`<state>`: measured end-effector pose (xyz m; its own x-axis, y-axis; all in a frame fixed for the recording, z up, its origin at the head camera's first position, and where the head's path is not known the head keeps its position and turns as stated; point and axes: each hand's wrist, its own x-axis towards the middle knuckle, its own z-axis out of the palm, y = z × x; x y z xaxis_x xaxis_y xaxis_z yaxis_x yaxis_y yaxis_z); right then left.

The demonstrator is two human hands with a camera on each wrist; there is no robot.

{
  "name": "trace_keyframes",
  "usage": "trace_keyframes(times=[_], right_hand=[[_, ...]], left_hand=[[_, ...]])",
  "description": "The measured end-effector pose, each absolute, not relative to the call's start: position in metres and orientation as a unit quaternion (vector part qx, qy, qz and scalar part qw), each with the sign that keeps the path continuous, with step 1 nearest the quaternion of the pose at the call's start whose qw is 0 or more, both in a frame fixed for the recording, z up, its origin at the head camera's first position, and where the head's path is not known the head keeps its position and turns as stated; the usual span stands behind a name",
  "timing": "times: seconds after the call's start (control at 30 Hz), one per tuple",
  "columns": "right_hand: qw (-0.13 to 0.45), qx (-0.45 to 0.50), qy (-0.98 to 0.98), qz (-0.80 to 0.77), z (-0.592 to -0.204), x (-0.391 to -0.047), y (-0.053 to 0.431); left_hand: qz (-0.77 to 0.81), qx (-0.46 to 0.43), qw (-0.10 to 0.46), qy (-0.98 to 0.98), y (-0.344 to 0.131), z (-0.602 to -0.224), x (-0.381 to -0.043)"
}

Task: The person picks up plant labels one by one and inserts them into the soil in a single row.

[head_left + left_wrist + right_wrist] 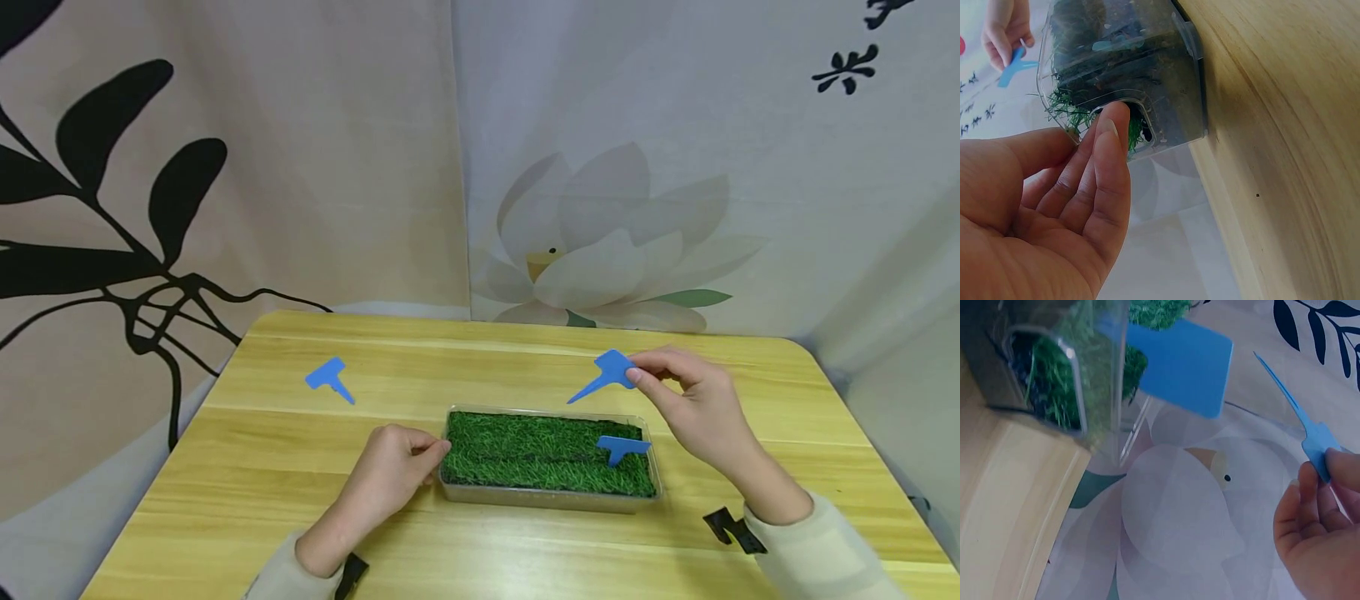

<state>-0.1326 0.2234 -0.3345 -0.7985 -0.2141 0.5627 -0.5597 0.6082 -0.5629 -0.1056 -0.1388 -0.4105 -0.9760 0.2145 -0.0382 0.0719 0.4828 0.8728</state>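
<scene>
My right hand (693, 404) pinches a blue T-shaped plant label (613, 367) by its wide head, between thumb and fingers. The label's pointed stem (1285, 390) slants down and left, above the back edge of a clear plastic box (555, 500). Green artificial grass (525, 450) fills this box. My left hand (390, 467) grips the box's left end, thumb at the rim and fingertips at the cut-out (1138, 119) in the end wall. A second blue label (624, 447) stands in the grass near the right end, its stem partly hidden.
Another blue label (328, 377) lies on the wooden table (247, 483), back and left of the box. A printed curtain (360, 167) hangs behind the table's far edge. Black straps (735, 531) show at both wrists.
</scene>
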Motion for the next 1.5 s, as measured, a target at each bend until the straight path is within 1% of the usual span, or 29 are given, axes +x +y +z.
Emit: trace_keyframes(times=[0.3, 0.6, 1.1, 1.5], right_hand=[[0.208, 0.278, -0.856, 0.383, -0.341, -0.132, 0.212], [0.21, 0.321, -0.848, 0.366, -0.348, -0.131, 0.202], [0.146, 0.352, -0.847, 0.371, -0.358, -0.127, 0.195], [0.138, 0.39, -0.834, 0.366, -0.366, -0.13, 0.192]], left_hand=[[0.5, 0.079, 0.072, 0.859, -0.139, -0.411, -0.105], [0.501, 0.079, 0.07, 0.859, -0.139, -0.41, -0.106], [0.503, 0.083, 0.07, 0.857, -0.139, -0.41, -0.105], [0.505, 0.085, 0.072, 0.856, -0.14, -0.41, -0.106]])
